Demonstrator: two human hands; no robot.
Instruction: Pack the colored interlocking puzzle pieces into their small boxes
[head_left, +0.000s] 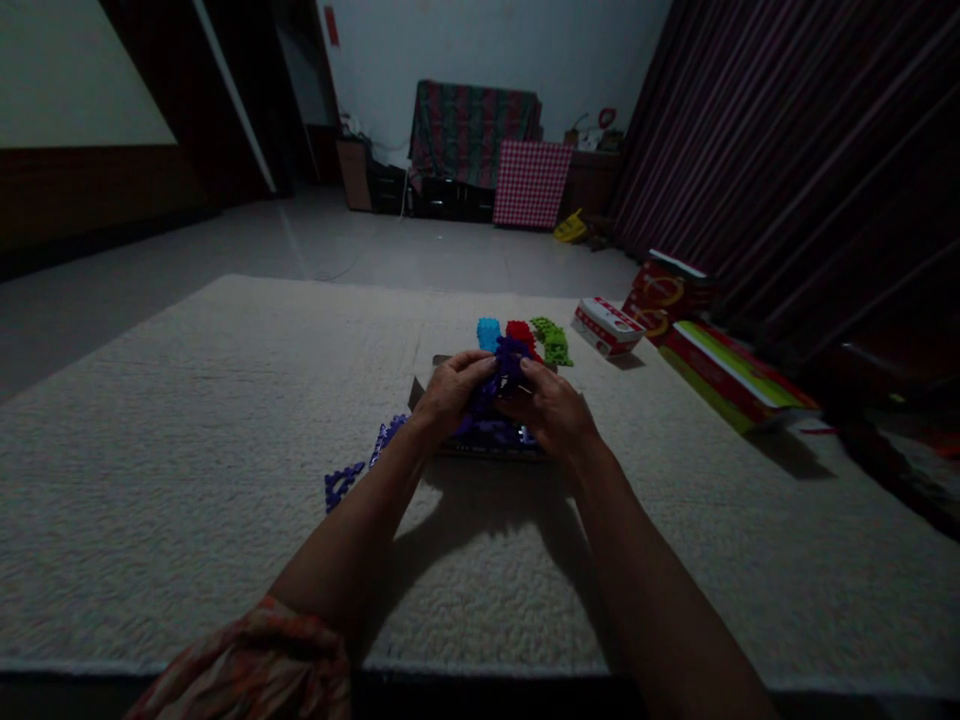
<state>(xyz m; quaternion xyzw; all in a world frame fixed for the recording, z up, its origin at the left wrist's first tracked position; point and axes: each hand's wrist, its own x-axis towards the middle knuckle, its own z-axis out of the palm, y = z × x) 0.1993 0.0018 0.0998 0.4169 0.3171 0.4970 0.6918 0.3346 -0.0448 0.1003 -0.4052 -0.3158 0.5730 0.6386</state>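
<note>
My left hand [450,390] and my right hand [553,408] meet over a flat box [421,385] on the carpet, both with fingers closed on a cluster of purple plastic pieces [504,366] held between them. More purple pieces [491,432] lie in the box beneath my hands. Just beyond stand a blue piece [488,332], a red piece [519,333] and green pieces [553,341]. Loose purple pieces [341,483] lie on the carpet left of my left forearm.
A pale carpet [225,420] covers the floor. To the right lie a small red-and-white box [607,326], red boxes [667,290] and a red-and-green box [731,375] beside a dark striped curtain [787,150]. Furniture and a checked panel [531,183] stand at the far wall.
</note>
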